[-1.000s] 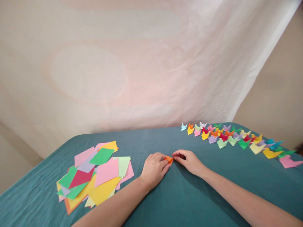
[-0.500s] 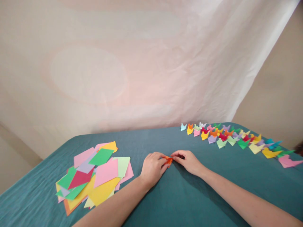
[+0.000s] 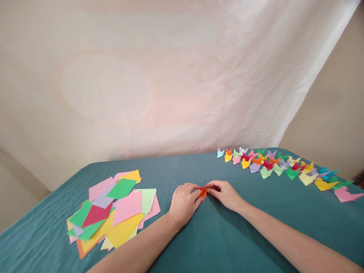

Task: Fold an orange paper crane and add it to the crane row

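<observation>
Between my hands, at the middle of the table, is a small folded piece of orange paper (image 3: pixel 203 193). My left hand (image 3: pixel 185 200) is closed on its left side, thumb in front and fingers behind. From the right, my right hand (image 3: pixel 223 192) pinches the paper's right edge between thumb and fingertips. Part of the paper is hidden by the fingers, so its full folded shape does not show.
A loose heap of coloured paper sheets (image 3: pixel 127 206) lies on the left of the green tablecloth (image 3: pixel 227 242). Rows of small folded paper birds (image 3: pixel 266 172) stand along the back right. A pale cloth (image 3: pixel 182 83) hangs behind the table.
The orange paper has tilted slightly between my fingers, and a little more of its face shows. Both hands have stayed almost in place.
</observation>
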Motion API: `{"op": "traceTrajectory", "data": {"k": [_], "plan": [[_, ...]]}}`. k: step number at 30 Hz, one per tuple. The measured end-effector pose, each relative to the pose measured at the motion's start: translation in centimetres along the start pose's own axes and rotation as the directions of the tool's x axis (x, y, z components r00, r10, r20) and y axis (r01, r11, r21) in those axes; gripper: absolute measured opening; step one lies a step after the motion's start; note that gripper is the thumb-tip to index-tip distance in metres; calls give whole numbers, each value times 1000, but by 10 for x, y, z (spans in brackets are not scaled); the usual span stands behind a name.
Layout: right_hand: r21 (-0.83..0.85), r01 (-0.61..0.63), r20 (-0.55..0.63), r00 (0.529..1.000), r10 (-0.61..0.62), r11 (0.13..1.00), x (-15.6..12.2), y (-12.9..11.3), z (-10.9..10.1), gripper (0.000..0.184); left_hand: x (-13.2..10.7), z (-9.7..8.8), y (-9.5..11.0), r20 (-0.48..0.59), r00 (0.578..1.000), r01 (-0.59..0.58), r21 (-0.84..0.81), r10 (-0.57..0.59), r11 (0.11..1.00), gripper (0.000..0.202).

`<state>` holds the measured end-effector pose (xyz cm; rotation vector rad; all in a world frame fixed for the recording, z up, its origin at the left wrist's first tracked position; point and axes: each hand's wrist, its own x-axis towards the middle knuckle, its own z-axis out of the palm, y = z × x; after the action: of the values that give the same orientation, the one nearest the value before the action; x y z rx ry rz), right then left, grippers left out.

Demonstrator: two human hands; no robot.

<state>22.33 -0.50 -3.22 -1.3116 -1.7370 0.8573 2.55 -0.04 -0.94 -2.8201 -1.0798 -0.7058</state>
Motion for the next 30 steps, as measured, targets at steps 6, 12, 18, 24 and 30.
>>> {"op": "traceTrajectory", "data": {"k": [6, 12, 18, 24, 30], "plan": [[-5, -4, 1, 1000, 4, 1000, 0, -1, 0, 19, 0, 0, 0, 3, 1000, -5, -3, 5, 1000, 19], [4, -10, 8, 1000, 10, 1000, 1, -2, 0, 20, 0, -1, 1, 16, 1000, 16, -7, -16, 1000, 19], [3, -6, 14, 1000, 6, 1000, 2, 0, 1, 21, 0, -1, 1, 22, 999, 33, -17, -32, 999, 22], [-58, 18, 32, 999, -16, 998, 3, -4, 0, 22, 0, 0, 0, 27, 999, 41, -12, -40, 999, 23], [-110, 65, 38, 997, -62, 992, 4, -4, -2, 24, 1, -3, 1, 35, 998, 47, -6, -47, 999, 22]]}}
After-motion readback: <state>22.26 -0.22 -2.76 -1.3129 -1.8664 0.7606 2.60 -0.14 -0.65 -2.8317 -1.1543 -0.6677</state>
